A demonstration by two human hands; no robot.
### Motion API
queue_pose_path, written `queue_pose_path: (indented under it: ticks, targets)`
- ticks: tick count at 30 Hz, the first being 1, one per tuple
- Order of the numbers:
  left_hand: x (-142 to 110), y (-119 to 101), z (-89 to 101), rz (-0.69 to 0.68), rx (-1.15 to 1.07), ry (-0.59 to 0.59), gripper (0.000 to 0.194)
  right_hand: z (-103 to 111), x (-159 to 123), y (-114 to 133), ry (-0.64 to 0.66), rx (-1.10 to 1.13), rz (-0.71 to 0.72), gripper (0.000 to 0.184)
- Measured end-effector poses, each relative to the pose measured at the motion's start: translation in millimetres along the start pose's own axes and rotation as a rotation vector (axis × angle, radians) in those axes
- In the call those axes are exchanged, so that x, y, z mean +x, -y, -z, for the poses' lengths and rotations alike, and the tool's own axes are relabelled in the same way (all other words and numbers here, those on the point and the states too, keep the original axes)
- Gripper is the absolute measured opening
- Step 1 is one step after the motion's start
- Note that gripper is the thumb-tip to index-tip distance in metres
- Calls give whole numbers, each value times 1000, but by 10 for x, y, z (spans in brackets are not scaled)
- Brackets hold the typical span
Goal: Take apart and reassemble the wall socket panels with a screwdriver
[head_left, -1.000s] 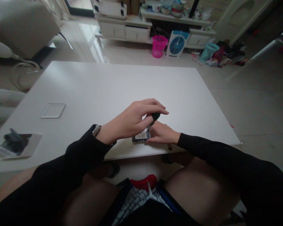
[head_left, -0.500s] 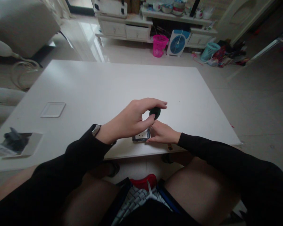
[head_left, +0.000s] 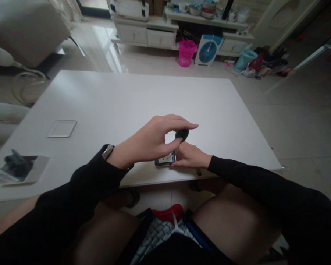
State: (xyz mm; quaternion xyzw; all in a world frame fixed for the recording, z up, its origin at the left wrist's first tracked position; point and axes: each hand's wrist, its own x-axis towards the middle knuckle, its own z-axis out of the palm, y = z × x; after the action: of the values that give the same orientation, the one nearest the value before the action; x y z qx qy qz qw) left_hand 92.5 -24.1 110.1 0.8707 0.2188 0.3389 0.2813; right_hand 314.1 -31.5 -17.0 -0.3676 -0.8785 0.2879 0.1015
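Note:
My left hand (head_left: 158, 138) is above the front part of the white table, thumb and fingers around the dark green handle of a screwdriver (head_left: 182, 134). Only the handle shows clearly; the tip is hidden behind my hands. Just below, a wall socket (head_left: 165, 159) with a white face and dark edge lies near the table's front edge. Curled against its right side is my right hand (head_left: 193, 155), thumb at the near corner and the other fingers partly hidden. A small yellow-brown item (head_left: 199, 172) lies by my right wrist.
A clear square cover or frame (head_left: 62, 129) lies on the table (head_left: 127, 95) at the left. Nearer, an opened packet with dark and white wrapping (head_left: 19, 167) rests by the left edge. Beyond the table stand a pink basket (head_left: 187, 53), a blue fan (head_left: 208, 50) and a cabinet (head_left: 160, 38).
My left hand has turned slightly, its fingers reaching a little further right, and the green handle has tilted with it. My right hand and the socket stay where they were.

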Motion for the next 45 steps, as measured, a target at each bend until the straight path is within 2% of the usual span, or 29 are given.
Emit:
queue_pose_path:
  ticks: [3,7,9,15,20,22,27,31,36,42,45]
  targets:
    - [5,-7,-28,4,-5,11,41,-2,5,-8,-2,19,11,80]
    - [-3,21,-89,22,45,-90,25,-2,14,-13,12,8,16,76]
    - [-8,30,-88,31,68,-124,24,4,15,-5,18,-8,-2,75]
    - [-12,2,-22,20,63,-11,42,20,16,21,33,-4,-16,82]
    - [-12,22,-52,8,14,7,28,15,27,23,35,-7,-7,77]
    - [-11,34,-66,-10,18,7,28,13,29,18,25,-9,-10,77]
    - [-25,33,-83,44,16,-62,44,11,22,-2,41,5,-14,74]
    - [-35,33,-83,86,24,-88,34,11,12,-11,47,-12,-12,70]
    - [-9,11,-65,54,61,-89,30,5,10,-20,16,15,17,75]
    - [-15,11,-107,67,94,-209,18,-10,17,-21,27,-18,-26,78]
    - [-19,25,-105,51,98,-205,20,-9,15,-21,12,-1,-12,80]
